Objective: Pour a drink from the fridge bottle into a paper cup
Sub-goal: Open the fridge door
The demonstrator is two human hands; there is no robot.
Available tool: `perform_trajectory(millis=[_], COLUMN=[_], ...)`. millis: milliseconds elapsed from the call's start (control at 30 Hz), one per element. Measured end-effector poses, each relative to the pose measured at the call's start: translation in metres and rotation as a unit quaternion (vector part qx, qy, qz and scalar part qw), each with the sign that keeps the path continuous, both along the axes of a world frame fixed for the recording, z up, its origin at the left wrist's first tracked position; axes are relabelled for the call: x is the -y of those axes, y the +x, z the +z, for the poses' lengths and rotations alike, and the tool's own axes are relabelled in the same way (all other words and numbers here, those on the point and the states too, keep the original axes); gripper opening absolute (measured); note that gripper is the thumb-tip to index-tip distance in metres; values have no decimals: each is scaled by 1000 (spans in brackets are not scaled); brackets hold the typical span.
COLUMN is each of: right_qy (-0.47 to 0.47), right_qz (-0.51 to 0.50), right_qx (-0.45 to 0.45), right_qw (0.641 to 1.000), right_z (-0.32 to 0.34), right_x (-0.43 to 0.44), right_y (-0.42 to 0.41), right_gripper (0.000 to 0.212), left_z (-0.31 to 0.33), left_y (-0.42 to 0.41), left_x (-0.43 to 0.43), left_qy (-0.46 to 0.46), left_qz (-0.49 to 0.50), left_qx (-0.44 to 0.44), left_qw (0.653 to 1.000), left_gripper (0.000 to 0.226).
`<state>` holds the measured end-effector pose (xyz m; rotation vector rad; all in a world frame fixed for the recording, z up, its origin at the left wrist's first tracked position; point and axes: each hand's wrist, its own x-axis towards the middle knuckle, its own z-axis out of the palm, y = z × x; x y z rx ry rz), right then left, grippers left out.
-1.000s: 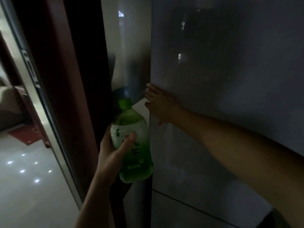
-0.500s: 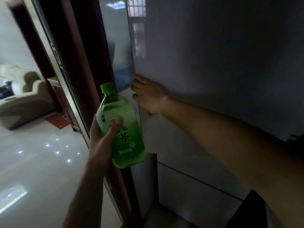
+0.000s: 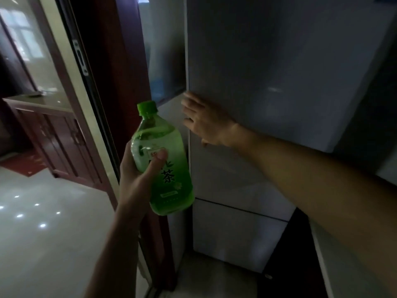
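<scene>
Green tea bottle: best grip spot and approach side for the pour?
Wrap the green tea bottle round its wide mid-body from the person's left, as the left hand does. It is nearly upright, the round body fills a palm, and the green cap is free to unscrew.

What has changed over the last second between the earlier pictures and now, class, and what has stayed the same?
The left hand raised the green tea bottle: its cap, earlier below the right hand, is now level with it. Nothing was grasped or released. Unchanged: the left hand grips the capped bottle; the right hand lies flat on the fridge door near its left edge.
</scene>
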<state>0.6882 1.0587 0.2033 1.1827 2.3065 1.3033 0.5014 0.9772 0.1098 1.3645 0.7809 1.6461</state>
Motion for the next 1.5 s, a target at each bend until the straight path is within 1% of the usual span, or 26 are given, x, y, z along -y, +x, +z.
perform_trajectory(millis=[67, 100, 200, 233, 300, 367, 467, 533, 633, 733, 800, 867, 967, 1000, 1100, 1233, 1333, 1400, 1433, 1500], right_qy=[-13, -12, -14, -8, 20, 59, 100, 106, 100, 114, 120, 130, 133, 133, 133, 104, 72, 56, 43, 28], right_qz=[1, 3, 21, 22, 49, 100, 158, 176, 188, 189, 188, 176, 162, 162, 153, 103, 27, -40, -62, -96], right_qx=[-16, -12, -15, -13, -19, -27, -47, -61, -83, -83, -79, -77, -87, -94, -98, -93, -99, -108, -121, -156], right_qw=[1000, 1000, 1000, 1000, 998, 993, 981, 977, 973, 972, 972, 973, 974, 973, 974, 985, 992, 992, 990, 983], right_z=[-1, -2, -4, -6, -13, -19, -27, -30, -31, -34, -36, -36, -39, -40, -42, -39, -37, -36, -36, -37], right_x=[13, 20, 42, 50, 59, 65, 80, 94, 122, 151, 169, 189, 217, 226, 248, 281, 311, 327, 333, 348], right_y=[-2, -2, 2, 5, 14, 27, 41, 51, 67, 87, 98, 110, 128, 133, 147, 160, 167, 167, 166, 167], right_gripper=[78, 82, 82, 78, 60, 43, 29, 26, 33, 31, 31, 35, 43, 42, 27, 30, 42, 66, 76, 81], left_z=[-5, -6, -7, -7, -5, -1, 5, 9, 13, 15, 13, 11, 9, 9, 12, 14, 16, 15, 12, 7], left_y=[-5, -5, -1, 0, 3, 6, 15, 22, 35, 51, 62, 72, 82, 84, 89, 89, 87, 88, 89, 91], left_x=[7, 10, 22, 27, 38, 48, 67, 83, 108, 136, 153, 169, 188, 194, 205, 213, 217, 219, 221, 225], left_qy=[-5, -8, -18, -18, -13, -8, 2, 5, 5, 0, -1, -1, -5, -4, -3, 1, 4, 13, 15, 6], left_qz=[-13, -21, -44, -50, -56, -59, -55, -52, -49, -50, -57, -70, -90, -98, -120, -160, -196, -216, -226, -246], left_qx=[8, 8, 9, 11, 10, 5, -4, -7, -20, -32, -45, -60, -69, -64, -49, -42, -22, -24, -26, -19], left_qw=[1000, 1000, 999, 999, 998, 998, 998, 999, 999, 998, 997, 996, 994, 993, 992, 986, 980, 976, 974, 969], left_gripper=[56, 57, 65, 67, 67, 66, 65, 64, 63, 61, 54, 45, 46, 46, 46, 51, 57, 54, 52, 53])
